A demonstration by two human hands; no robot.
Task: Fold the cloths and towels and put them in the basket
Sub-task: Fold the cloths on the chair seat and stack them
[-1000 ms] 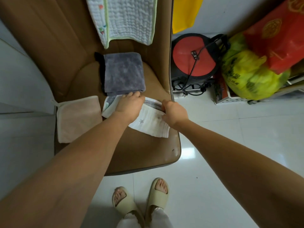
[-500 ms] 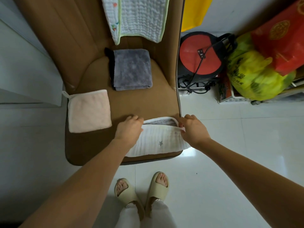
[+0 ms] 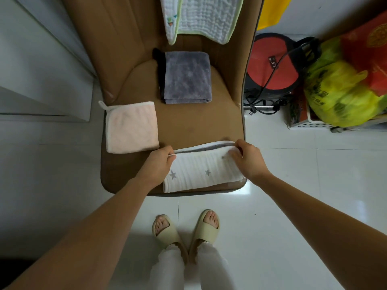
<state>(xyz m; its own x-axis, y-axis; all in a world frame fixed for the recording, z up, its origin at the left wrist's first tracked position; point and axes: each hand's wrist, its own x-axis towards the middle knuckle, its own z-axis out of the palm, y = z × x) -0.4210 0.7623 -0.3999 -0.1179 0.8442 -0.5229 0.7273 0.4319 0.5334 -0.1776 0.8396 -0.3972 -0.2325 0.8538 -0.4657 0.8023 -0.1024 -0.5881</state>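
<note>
A white cloth with grey stars [image 3: 199,172] lies folded at the front edge of a brown chair seat [image 3: 188,122]. My left hand [image 3: 158,164] pinches its far left corner. My right hand [image 3: 247,159] grips its far right corner, thumb on top. A folded grey towel [image 3: 187,77] sits at the back of the seat. At the seat's left edge a pink cloth with a hanging loop [image 3: 132,127] lies flat. A white quilted cloth with green trim [image 3: 203,16] hangs over the chair back. No basket is in view.
Right of the chair stand a red and black round appliance with a cord [image 3: 272,65], a yellow-green plastic bag [image 3: 343,95] and a red bag [image 3: 368,55]. My feet in beige slippers [image 3: 186,229] stand on the white tiled floor before the chair.
The starred cloth has come from the middle of the seat to its front edge, and lies squarer. Both hands moved with it and now hold its far corners.
</note>
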